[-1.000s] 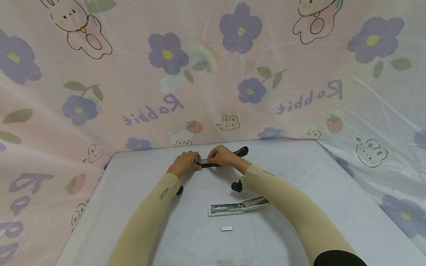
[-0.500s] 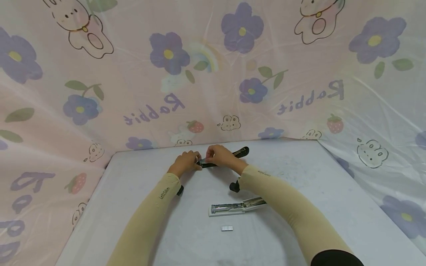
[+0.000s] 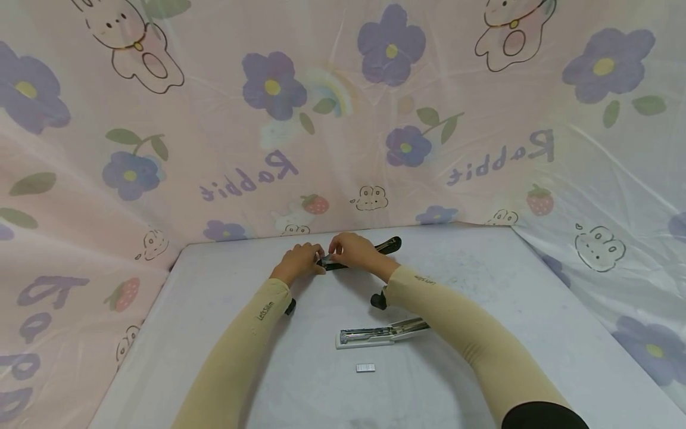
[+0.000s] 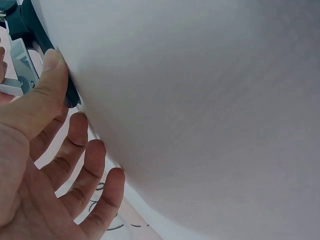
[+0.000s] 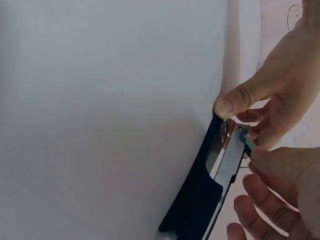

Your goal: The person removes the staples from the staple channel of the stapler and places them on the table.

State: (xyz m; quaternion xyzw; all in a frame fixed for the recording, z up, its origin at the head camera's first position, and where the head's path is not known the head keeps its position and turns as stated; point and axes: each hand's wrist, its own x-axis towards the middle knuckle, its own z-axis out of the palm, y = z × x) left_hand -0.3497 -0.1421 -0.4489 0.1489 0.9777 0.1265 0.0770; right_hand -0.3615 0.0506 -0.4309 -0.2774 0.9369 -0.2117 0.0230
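Near the far edge of the table lies a black stapler (image 3: 391, 244), its upper part lifted from the base. My left hand (image 3: 297, 262) grips the stapler's front end, the thumb pressing on the black base in the left wrist view. My right hand (image 3: 354, 250) is close beside it. Thumb and finger of that hand pinch a short silvery strip (image 5: 249, 142) at the end of the metal staple channel (image 5: 231, 157); its exact kind is hard to tell. The right hand hides part of the stapler's middle in the head view.
A white stapler (image 3: 370, 344) lies unfolded nearer to me, its right end hidden by my right sleeve. In front of it is a strip of staples (image 3: 365, 368). A patterned cloth (image 3: 332, 143) rises behind the white table (image 3: 214, 333).
My right hand has shifted slightly left along the black stapler, nearer to the left hand. The left hand keeps its hold; the white stapler and the staples stay put.
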